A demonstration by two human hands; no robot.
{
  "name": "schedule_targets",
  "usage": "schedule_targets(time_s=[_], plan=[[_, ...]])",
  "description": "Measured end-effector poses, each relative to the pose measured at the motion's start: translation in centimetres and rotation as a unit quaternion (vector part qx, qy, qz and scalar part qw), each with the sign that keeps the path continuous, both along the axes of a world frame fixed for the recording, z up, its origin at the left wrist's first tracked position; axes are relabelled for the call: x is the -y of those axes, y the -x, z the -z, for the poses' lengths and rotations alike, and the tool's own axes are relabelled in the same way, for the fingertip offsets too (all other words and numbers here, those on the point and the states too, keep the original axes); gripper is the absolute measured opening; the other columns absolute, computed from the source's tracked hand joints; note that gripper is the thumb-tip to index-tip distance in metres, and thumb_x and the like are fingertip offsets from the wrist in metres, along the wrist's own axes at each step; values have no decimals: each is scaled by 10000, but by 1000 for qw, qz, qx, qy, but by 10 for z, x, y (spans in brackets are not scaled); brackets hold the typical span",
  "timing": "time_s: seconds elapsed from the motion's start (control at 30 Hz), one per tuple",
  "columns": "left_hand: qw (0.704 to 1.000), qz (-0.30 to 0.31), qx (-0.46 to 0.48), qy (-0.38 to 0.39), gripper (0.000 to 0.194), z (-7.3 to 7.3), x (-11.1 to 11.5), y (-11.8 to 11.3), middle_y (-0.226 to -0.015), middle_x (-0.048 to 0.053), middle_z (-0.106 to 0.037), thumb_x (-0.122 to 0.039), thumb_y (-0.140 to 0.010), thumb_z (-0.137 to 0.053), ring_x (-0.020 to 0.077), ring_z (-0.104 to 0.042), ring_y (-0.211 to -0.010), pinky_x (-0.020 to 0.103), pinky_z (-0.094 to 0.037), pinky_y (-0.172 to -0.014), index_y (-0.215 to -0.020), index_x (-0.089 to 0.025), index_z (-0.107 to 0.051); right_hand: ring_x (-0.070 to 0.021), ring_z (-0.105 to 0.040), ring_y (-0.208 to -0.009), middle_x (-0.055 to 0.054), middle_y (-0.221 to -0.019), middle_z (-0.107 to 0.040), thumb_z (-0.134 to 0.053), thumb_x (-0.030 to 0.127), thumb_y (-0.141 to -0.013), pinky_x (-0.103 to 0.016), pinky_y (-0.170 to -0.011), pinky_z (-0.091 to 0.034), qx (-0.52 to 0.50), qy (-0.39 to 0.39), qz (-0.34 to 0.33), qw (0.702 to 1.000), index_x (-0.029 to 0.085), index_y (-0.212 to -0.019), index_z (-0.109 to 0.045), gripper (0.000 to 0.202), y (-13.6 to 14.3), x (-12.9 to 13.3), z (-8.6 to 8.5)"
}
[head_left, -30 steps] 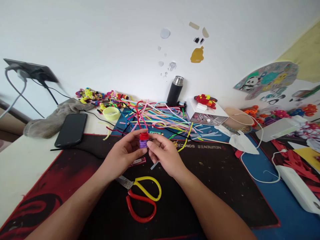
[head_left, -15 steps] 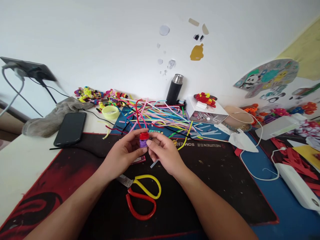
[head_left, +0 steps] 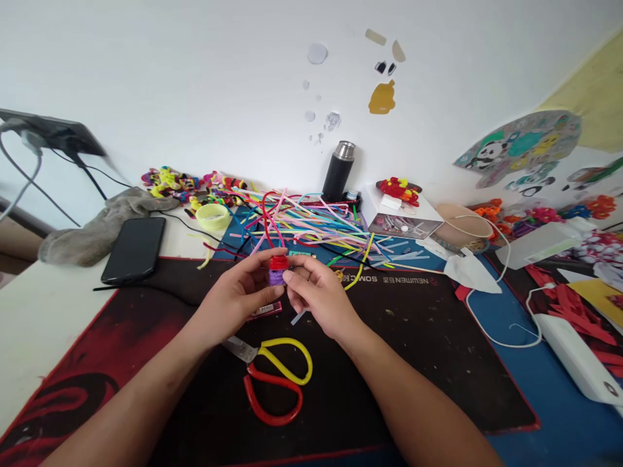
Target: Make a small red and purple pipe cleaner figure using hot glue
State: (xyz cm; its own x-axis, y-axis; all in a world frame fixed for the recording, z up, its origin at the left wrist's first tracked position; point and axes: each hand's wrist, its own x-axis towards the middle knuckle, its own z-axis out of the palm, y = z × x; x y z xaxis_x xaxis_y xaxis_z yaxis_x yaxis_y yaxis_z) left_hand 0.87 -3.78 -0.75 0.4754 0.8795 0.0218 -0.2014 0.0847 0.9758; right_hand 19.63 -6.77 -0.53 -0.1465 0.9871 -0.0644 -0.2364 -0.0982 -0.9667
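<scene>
Between my two hands, above the dark mat, is a small coiled pipe-cleaner piece [head_left: 277, 275], red on top and purple below, with red ends sticking up. My left hand [head_left: 238, 288] grips its left side between thumb and fingers. From the right, my right hand [head_left: 314, 288] pinches the same piece, fingers curled behind it. A short pale strip [head_left: 298, 318] shows under the right fingers. Below the hands, scissors [head_left: 277, 376] with one yellow and one red handle lie on the mat, blades partly behind the left wrist. A small red packet [head_left: 265, 310] lies just under the hands.
A heap of loose pipe cleaners [head_left: 311, 224] lies behind the hands. Further back stand a black thermos [head_left: 338, 174] and a white box [head_left: 406, 214]. A phone [head_left: 135, 250] and a yellow tape roll [head_left: 213, 218] are left; a white power bank [head_left: 577, 360] is right.
The whole view has shifted slightly. Both hands keep their hold on the coiled pipe-cleaner piece, with hardly any other movement visible.
</scene>
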Motion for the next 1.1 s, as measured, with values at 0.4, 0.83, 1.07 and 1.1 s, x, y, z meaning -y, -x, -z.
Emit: schedule_targets(time_s=[0.4, 0.83, 1.07, 1.1], plan=[[999, -17, 3, 33, 652, -1, -1, 1, -1280, 94, -828, -334, -826, -991, 285, -766, -1185, 382, -640, -1009, -1418, -241, -736, -92, -511, -455, 81, -650, -632, -853, 484, -892, -254, -462, -337, -14, 10, 0, 1000, 191, -1198, -729, 442, 0, -1, 1], [1000, -6, -17, 12, 646, -3, 0, 0, -1322, 124, -817, -349, -846, -971, 330, -765, -1238, 447, -637, -1058, -1426, -223, -716, -92, -510, -454, 83, -648, -630, -839, 460, -896, -259, -471, -341, -13, 10, 3, 1000, 187, -1176, -710, 411, 1, 0, 0], [1000, -5, -23, -1, 641, -4, 0, 1, -1291, 120, -824, -344, -848, -966, 330, -767, -1234, 440, -643, -1046, -1426, -217, -717, -95, -507, -462, 81, -649, -625, -828, 447, -907, -259, -472, -340, -12, 12, 1, 1000, 196, -1174, -708, 385, 0, -1, 0], [1000, -5, -24, -2, 639, -4, 0, 1, -1287, 119, -824, -344, -849, -965, 330, -766, -1236, 439, -643, -1047, -1425, -219, -719, -96, -507, -464, 81, -651, -624, -831, 452, -906, -260, -472, -340, -12, 12, 1, 1000, 199, -1169, -710, 386, 0, -1, 1]])
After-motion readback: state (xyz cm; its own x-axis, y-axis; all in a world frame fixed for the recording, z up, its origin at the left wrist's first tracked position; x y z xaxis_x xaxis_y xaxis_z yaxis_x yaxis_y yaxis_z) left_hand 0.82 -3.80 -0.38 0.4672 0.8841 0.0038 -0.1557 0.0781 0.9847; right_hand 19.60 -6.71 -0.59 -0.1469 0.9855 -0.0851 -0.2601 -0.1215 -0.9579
